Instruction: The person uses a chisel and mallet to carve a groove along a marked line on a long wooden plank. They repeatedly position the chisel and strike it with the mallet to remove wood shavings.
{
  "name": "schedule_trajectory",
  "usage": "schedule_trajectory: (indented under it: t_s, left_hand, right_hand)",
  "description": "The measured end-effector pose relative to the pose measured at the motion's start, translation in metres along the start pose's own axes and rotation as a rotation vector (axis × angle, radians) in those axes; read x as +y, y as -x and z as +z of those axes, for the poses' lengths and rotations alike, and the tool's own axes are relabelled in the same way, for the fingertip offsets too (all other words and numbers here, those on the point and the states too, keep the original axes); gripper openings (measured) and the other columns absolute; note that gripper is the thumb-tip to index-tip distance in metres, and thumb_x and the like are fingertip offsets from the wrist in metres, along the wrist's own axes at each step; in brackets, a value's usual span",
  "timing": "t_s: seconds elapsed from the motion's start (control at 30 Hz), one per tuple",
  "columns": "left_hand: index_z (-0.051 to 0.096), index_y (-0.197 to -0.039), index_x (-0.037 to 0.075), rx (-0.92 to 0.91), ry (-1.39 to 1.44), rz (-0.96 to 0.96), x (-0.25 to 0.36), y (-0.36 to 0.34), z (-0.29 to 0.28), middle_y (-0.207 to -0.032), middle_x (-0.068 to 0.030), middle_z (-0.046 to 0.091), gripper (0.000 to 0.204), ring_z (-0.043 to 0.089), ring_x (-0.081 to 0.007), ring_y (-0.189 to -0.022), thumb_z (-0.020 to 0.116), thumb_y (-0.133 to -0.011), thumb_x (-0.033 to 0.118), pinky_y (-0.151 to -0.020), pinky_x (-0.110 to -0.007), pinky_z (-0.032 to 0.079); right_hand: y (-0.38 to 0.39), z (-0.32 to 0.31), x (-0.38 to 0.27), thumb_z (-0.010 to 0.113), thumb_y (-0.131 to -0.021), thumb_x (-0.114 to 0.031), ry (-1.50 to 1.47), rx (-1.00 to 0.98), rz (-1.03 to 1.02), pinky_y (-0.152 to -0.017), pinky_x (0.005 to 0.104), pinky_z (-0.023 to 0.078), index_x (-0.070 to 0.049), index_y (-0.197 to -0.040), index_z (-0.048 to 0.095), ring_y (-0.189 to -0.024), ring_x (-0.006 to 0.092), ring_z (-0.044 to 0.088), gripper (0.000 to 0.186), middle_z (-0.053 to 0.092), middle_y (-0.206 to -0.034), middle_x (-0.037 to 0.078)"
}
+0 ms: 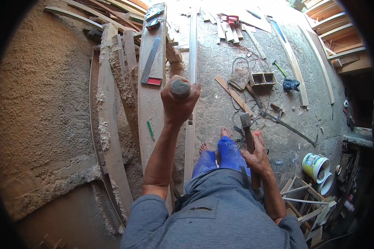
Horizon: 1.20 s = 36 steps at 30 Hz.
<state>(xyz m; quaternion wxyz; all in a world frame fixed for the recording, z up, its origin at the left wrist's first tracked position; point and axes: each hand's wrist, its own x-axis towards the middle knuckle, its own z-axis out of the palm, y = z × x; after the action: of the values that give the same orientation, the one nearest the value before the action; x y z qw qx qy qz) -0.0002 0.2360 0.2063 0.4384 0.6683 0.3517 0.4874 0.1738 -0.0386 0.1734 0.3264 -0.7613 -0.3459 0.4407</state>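
My left hand (180, 99) is closed around an upright handle that looks like a chisel's (180, 89); its round, flat end faces up, and its blade is hidden below my fist. Beneath it runs a long, narrow wooden beam (189, 145) with a small dark notch (190, 122) just nearer to me. Lower on the right, my right hand (257, 157) grips a hammer (246, 121) by its handle, head up, beside my thigh. On the wide plank (160, 106) left of my left hand lie a try square (151, 60) with a red stock and a green pencil (150, 129).
A tape measure (153, 24) sits on the plank's far end. Cables, offcuts, a wooden box (262, 79), a green-handled tool (279, 68) and long boards (293, 62) are spread on the floor. White buckets (316, 167) and a wood-scrap pile (307, 199) stand right. Shavings cover boards at left.
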Motion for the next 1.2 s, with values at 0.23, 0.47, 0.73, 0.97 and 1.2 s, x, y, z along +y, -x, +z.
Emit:
schedule_trajectory:
  t_s: [0.23,0.47,0.73,0.97,1.2]
  left_hand:
    - [0.059,-0.081,0.006,0.008,0.035,-0.131,-0.046,0.004,0.000,-0.068,0.0029,0.059,0.021,0.056,-0.0045,-0.061,0.081,-0.085,0.006,-0.056,-0.024,0.047]
    - [0.060,-0.081,0.004,-0.040,0.007,-0.156,-0.049,-0.002,-0.012,-0.068,-0.0002,0.062,0.022,0.060,-0.0071,-0.062,0.082,-0.081,0.008,-0.058,-0.028,0.050]
    - [0.061,-0.081,0.003,-0.010,-0.076,0.027,-0.049,0.008,0.012,-0.068,-0.0051,0.065,0.023,0.064,-0.0132,-0.061,0.083,-0.079,0.009,-0.059,-0.032,0.053]
    - [0.068,-0.091,0.001,0.027,0.022,0.100,-0.053,0.009,0.002,-0.080,-0.0049,0.071,0.020,0.068,-0.0150,-0.072,0.081,-0.076,0.004,-0.067,-0.033,0.055]
    - [0.074,-0.102,0.005,-0.016,0.000,0.198,-0.060,0.003,0.025,-0.092,-0.0059,0.075,0.026,0.073,-0.0177,-0.085,0.085,-0.079,0.011,-0.076,-0.032,0.058]
  right_hand:
    - [0.004,0.002,-0.014,0.073,-0.084,-0.015,-0.101,-0.092,0.267,-0.086,0.0348,0.056,0.001,-0.147,0.045,-0.099,0.0231,0.068,0.070,0.069,-0.113,0.018]
    - [-0.002,0.015,0.009,0.073,-0.084,-0.019,0.020,0.014,0.003,-0.093,0.0403,0.054,0.002,-0.145,0.046,-0.106,0.0313,0.070,0.070,0.069,-0.119,0.023]
    - [-0.014,-0.006,-0.110,0.074,-0.087,-0.010,0.094,-0.010,-0.237,-0.084,0.0416,0.057,-0.005,-0.150,0.042,-0.098,0.0367,0.073,0.071,0.070,-0.112,0.027]
    - [-0.051,-0.010,-0.211,0.069,-0.089,-0.006,0.464,0.087,-0.840,-0.067,0.0478,0.057,-0.003,-0.149,0.037,-0.080,0.0377,0.074,0.068,0.071,-0.099,0.024]
    - [-0.075,-0.016,-0.185,0.059,-0.087,-0.002,0.536,-0.179,-0.594,-0.076,0.0577,0.054,-0.002,-0.140,0.043,-0.082,0.0489,0.070,0.056,0.069,-0.086,0.029]
